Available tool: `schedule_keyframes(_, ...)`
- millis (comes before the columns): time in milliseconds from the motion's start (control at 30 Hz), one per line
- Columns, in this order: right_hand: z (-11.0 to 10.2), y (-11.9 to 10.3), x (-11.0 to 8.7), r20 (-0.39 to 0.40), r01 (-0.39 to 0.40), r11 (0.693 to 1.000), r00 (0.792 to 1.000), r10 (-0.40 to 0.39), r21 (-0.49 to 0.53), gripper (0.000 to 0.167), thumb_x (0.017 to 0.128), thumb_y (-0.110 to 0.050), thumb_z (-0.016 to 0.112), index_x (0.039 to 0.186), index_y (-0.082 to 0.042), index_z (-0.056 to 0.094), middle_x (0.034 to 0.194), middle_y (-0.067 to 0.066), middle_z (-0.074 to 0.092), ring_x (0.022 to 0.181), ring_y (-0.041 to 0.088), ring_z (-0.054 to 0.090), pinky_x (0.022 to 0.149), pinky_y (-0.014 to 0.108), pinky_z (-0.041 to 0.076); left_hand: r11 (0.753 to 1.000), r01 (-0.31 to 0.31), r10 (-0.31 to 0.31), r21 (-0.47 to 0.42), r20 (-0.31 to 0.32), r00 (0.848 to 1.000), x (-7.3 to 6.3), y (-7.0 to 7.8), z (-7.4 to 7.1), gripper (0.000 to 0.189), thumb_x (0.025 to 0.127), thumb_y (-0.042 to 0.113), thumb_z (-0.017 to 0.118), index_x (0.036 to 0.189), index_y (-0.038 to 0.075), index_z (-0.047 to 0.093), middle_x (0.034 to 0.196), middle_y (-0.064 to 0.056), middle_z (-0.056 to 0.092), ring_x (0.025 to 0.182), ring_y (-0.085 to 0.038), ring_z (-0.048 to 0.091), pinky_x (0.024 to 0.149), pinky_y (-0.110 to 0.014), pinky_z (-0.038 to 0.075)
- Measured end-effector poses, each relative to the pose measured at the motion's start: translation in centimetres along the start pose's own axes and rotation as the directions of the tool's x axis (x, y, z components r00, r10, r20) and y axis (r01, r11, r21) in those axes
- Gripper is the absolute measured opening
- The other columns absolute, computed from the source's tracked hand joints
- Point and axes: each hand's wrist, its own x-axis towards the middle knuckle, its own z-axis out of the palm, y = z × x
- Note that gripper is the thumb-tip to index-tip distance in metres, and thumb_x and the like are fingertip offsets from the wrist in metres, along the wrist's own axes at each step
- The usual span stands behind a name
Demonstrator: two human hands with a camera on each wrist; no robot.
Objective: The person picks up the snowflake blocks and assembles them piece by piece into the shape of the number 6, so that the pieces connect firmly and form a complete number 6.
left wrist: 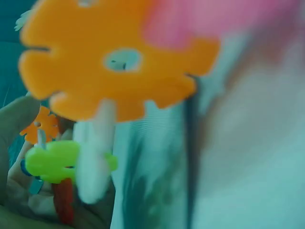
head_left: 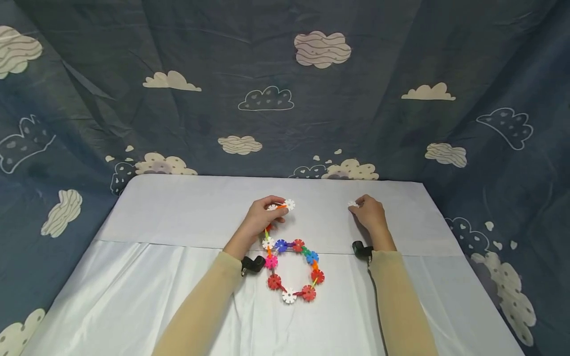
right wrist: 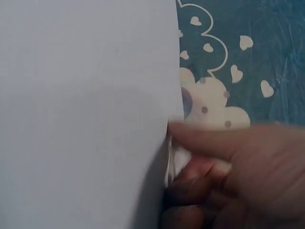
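Observation:
My left hand (head_left: pixel 260 217) holds the upper end of a chain of slotted, flower-shaped plastic discs. A white disc (head_left: pixel 289 204) pokes out past its fingertips, beside an orange disc (head_left: pixel 281 206) seen edge-on. Below the hand, the chain forms a ring with a red disc (head_left: pixel 309 293), a blue disc and a pink disc among several others. Close up in the left wrist view are an orange disc (left wrist: pixel 71 71), a light green disc (left wrist: pixel 55 162) and a white disc (left wrist: pixel 93 167). Apart, to the right, my right hand (head_left: pixel 372 215) pinches a white disc (head_left: pixel 353 203), seen edge-on in the right wrist view.
A white cloth covers the table (head_left: pixel 178 212), with a seam running across it. Behind and at both sides hangs a dark blue curtain (head_left: pixel 267 59) printed with clouds. Black wrist cameras (head_left: pixel 253 264) sit on both wrists, and a cable runs along the right sleeve.

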Motion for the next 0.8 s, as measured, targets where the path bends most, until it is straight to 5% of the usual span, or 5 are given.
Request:
schedule_keyframes(167,0.3,-1.1,-0.3,0.116,0.097,0.977,0.986,-0.121,0.192,0.027,0.104,-0.026,0.069,0.112,-0.001,0.067,0.085,0.008,0.060,0.073,0.019,0.054,0.063,0.030,0.046,0.999,-0.038,0.039,0.017,-0.049,0.998,-0.1,-0.3,0.6,0.032,0.096,0.024,0.080,0.127,0.019,0.076,0.087,-0.011,0.077,0.071,-0.016,0.074,0.059,-0.024,0.043)
schedule_keyframes(333,1.6,-4.9,-2.3,0.224,0.223,0.904,0.921,-0.317,0.365,0.021,0.105,-0.024,0.069,0.112,-0.005,0.071,0.084,0.013,0.070,0.062,0.018,0.059,0.055,0.030,0.053,0.996,-0.070,0.072,0.047,-0.035,0.997,-0.2,-0.2,1.1,0.032,0.096,0.025,0.080,0.128,0.023,0.077,0.081,-0.008,0.075,0.068,-0.016,0.072,0.053,-0.023,0.039)
schedule_keyframes(500,3.2,-7.9,-4.0,0.135,0.378,0.874,0.891,-0.433,0.307,0.014,0.104,-0.020,0.071,0.111,-0.008,0.074,0.096,0.018,0.078,0.069,0.026,0.069,0.056,0.031,0.057,0.994,-0.088,0.090,0.062,-0.033,0.995,-0.4,0.0,1.4,0.031,0.097,0.027,0.080,0.127,0.022,0.078,0.092,-0.017,0.077,0.068,-0.018,0.072,0.050,-0.023,0.039)
schedule_keyframes(800,3.8,-8.3,-4.4,0.058,0.455,0.856,0.875,-0.481,0.246,0.011,0.104,-0.019,0.071,0.110,-0.011,0.075,0.097,0.015,0.079,0.074,0.029,0.072,0.057,0.026,0.052,0.996,-0.065,0.069,0.058,-0.059,0.996,-0.5,-0.1,1.3,0.032,0.096,0.027,0.081,0.128,0.024,0.078,0.090,-0.020,0.078,0.067,-0.018,0.070,0.051,-0.022,0.040)
